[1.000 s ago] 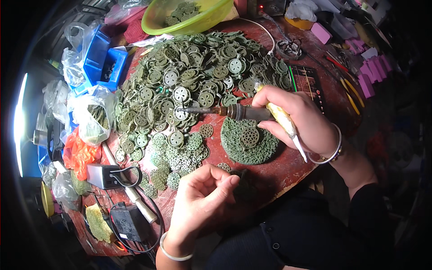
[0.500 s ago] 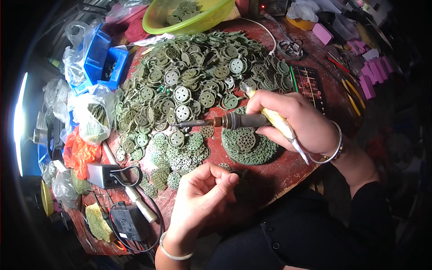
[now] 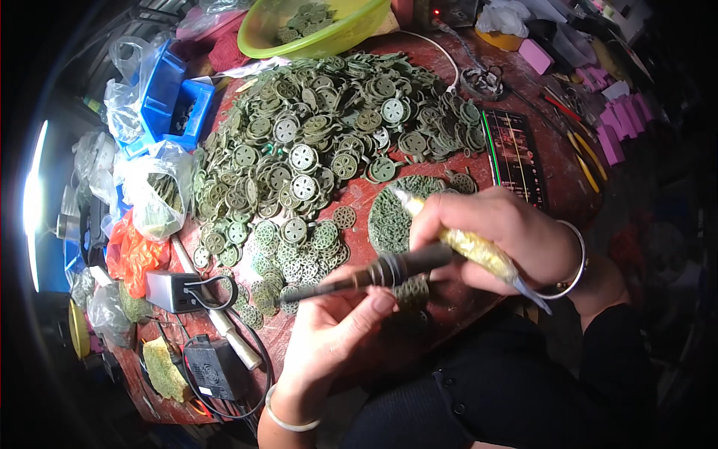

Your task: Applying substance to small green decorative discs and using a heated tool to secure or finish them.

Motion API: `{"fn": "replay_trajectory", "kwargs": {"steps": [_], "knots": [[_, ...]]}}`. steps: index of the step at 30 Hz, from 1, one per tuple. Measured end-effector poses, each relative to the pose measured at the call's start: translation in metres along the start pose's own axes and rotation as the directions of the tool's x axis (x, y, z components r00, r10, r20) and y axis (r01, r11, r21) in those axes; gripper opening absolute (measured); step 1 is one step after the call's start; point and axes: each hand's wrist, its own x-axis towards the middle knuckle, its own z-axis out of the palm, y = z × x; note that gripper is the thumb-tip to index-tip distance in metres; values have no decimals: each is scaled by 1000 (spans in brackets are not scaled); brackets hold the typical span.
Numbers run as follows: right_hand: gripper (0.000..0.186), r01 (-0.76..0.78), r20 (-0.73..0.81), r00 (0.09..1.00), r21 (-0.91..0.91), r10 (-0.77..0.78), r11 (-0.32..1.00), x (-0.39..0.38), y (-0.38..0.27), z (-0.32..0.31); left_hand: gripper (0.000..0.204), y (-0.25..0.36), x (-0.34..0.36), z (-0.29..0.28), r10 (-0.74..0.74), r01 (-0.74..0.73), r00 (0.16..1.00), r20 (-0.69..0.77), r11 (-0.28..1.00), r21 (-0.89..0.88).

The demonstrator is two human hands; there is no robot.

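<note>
My right hand (image 3: 508,239) grips a soldering iron (image 3: 385,271) with a dark handle, and also a slim yellow tube with a pale tip (image 3: 479,253). The iron points left and slightly down, its shaft passing over the fingers of my left hand (image 3: 336,329). Those left fingers are pinched together near the table's front edge; what lies between them is hidden. Under my right hand is a round, rough green pad (image 3: 393,217), partly covered. Beside it spreads a large heap of round greenish metal pieces (image 3: 344,127), with flat openwork discs (image 3: 299,262) nearest my left hand.
A yellow-green bowl (image 3: 314,45) stands behind the heap. Blue bins (image 3: 168,97) and plastic bags (image 3: 161,187) line the left. A phone (image 3: 516,161), pliers (image 3: 587,161) and pink blocks (image 3: 624,120) lie right. A grey box (image 3: 172,292) and black cabled device (image 3: 213,367) sit front left.
My right hand has come down and slightly right with the soldering iron and tube, bringing the iron's shaft from above the discs to over my left fingers. The left hand stays nearly still.
</note>
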Motion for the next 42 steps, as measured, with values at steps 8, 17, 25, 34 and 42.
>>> {"fn": "replay_trajectory", "kwargs": {"steps": [8, 17, 25, 34, 42], "knots": [[32, -7, -161, 987, 13, 9, 1000, -30, -4, 13, 18, 2, -3, 6, -106, 93, 975, 197, 993, 72], [33, -262, -576, 816, -458, -59, 850, -88, 23, 50, 15, 1, 1, 7, -102, 109, 976, 193, 994, -24], [34, -340, -605, 795, -490, -32, 803, -86, 25, 59, 23, -6, 3, 4, -41, 55, 982, 182, 996, -69], [33, -359, -603, 797, -465, 7, 809, -87, 23, 59, 21, -8, 4, 5, 25, -20, 995, 96, 998, -53], [30, -298, -637, 768, -440, -61, 847, -93, 25, 62, 11, -9, 6, 10, 53, -52, 999, 7, 996, -74]]}}
